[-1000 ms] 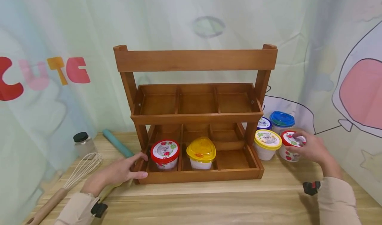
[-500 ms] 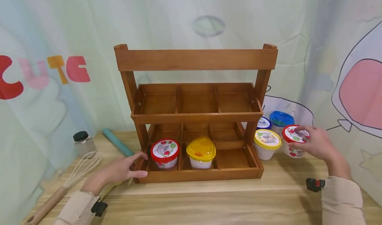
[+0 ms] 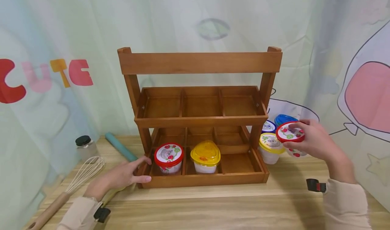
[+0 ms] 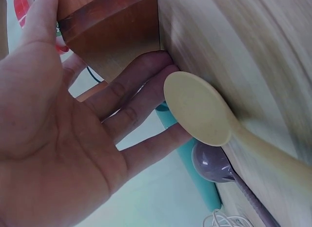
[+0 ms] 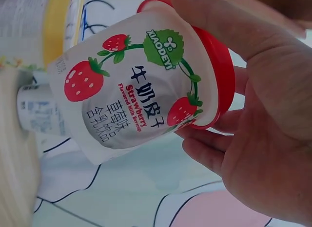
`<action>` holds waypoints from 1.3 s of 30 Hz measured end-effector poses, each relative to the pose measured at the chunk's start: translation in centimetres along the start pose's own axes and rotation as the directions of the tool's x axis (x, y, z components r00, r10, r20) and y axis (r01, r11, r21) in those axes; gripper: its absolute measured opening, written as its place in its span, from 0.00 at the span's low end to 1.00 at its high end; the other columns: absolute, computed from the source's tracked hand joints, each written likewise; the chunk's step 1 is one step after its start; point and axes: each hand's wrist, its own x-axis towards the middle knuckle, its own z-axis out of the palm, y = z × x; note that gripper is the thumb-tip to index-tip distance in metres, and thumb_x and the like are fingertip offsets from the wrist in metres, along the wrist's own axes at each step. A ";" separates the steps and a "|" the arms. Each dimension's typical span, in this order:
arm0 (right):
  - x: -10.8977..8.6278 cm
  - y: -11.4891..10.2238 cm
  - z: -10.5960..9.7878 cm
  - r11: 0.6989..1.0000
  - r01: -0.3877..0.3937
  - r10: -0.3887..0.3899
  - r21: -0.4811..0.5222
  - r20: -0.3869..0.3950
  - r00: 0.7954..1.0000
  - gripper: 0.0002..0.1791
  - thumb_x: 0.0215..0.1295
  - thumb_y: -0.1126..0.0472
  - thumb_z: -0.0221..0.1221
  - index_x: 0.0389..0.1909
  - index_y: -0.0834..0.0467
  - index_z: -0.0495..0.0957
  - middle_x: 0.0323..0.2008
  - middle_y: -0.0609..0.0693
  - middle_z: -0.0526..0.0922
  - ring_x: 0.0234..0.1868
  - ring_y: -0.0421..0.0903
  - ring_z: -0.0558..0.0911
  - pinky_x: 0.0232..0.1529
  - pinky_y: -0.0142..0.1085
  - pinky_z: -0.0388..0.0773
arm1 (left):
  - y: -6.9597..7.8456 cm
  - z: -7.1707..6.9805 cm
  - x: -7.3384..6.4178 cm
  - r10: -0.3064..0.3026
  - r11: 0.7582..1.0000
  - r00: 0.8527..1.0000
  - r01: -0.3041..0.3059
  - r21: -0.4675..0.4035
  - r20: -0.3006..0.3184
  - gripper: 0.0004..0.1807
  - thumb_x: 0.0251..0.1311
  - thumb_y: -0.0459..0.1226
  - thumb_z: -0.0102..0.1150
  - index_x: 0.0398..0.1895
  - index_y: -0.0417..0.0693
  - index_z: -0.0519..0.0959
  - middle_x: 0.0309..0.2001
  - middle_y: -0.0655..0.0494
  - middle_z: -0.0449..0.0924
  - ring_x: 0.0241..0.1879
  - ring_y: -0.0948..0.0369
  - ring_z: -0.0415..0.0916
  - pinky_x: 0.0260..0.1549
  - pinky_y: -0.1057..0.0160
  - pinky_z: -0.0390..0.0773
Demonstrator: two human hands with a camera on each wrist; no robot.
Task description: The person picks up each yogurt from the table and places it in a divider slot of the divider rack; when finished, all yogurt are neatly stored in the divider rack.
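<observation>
Strawberry yogurt cup (image 3: pixel 290 138) sits lifted off the desk (image 3: pixel 213 206), gripped by its red lid in the right hand (image 3: pixel 313 143), beside the wooden rack (image 3: pixel 199 121) that the flat, relaxed left hand (image 3: pixel 122 177) steadies.

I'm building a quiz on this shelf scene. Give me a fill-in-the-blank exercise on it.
1. The right hand holds a cup with a ____ lid.
2. The print on that cup shows ____.
3. The left hand rests on the wooden rack's ____ tier.
4. In that tier, beside the red-lidded cup, stands a tub with a ____ lid.

Missing words: red; strawberries; lower; yellow
</observation>
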 end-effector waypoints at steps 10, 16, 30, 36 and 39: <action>0.1 -3.7 0.5 0.985 0.161 -0.161 -0.064 0.001 0.987 0.36 0.49 0.45 0.76 0.55 0.63 0.80 0.58 0.70 0.70 0.58 0.69 0.65 0.43 0.59 0.78 | 0.0 -0.1 0.1 0.004 1.000 1.000 -0.004 0.004 -0.002 0.29 0.63 0.53 0.64 0.62 0.52 0.68 0.26 0.56 0.69 0.30 0.57 0.68 0.31 0.54 0.68; 0.2 -5.8 1.4 0.979 0.199 -0.198 -0.031 0.036 0.980 0.33 0.50 0.45 0.76 0.54 0.58 0.81 0.59 0.70 0.69 0.60 0.69 0.64 0.41 0.56 0.79 | -0.1 0.0 0.1 0.009 1.000 1.000 -0.009 -0.004 -0.002 0.29 0.63 0.53 0.65 0.62 0.52 0.68 0.24 0.56 0.68 0.28 0.57 0.68 0.30 0.55 0.68; 0.8 -7.6 3.7 0.974 0.228 -0.226 -0.010 0.094 0.970 0.35 0.49 0.39 0.74 0.56 0.52 0.81 0.59 0.65 0.73 0.58 0.64 0.69 0.38 0.49 0.81 | -0.1 -0.1 0.2 0.010 1.000 1.000 -0.010 -0.002 0.001 0.29 0.63 0.53 0.64 0.62 0.51 0.68 0.27 0.56 0.70 0.31 0.56 0.68 0.32 0.54 0.68; 1.2 -7.7 4.8 0.963 0.265 -0.270 0.048 0.149 0.951 0.33 0.53 0.38 0.72 0.58 0.49 0.80 0.61 0.63 0.72 0.60 0.62 0.70 0.45 0.51 0.80 | -0.1 -0.1 0.1 0.022 1.000 1.000 -0.022 0.002 -0.006 0.29 0.63 0.52 0.65 0.61 0.52 0.68 0.28 0.56 0.70 0.31 0.56 0.69 0.32 0.54 0.69; 1.3 -7.4 5.5 0.955 0.285 -0.296 0.085 0.176 0.939 0.33 0.55 0.40 0.71 0.60 0.49 0.79 0.61 0.63 0.71 0.60 0.62 0.70 0.45 0.50 0.80 | -0.1 0.0 0.1 0.019 1.000 1.000 -0.019 0.012 -0.001 0.29 0.63 0.53 0.65 0.61 0.52 0.68 0.28 0.56 0.71 0.31 0.56 0.69 0.32 0.53 0.69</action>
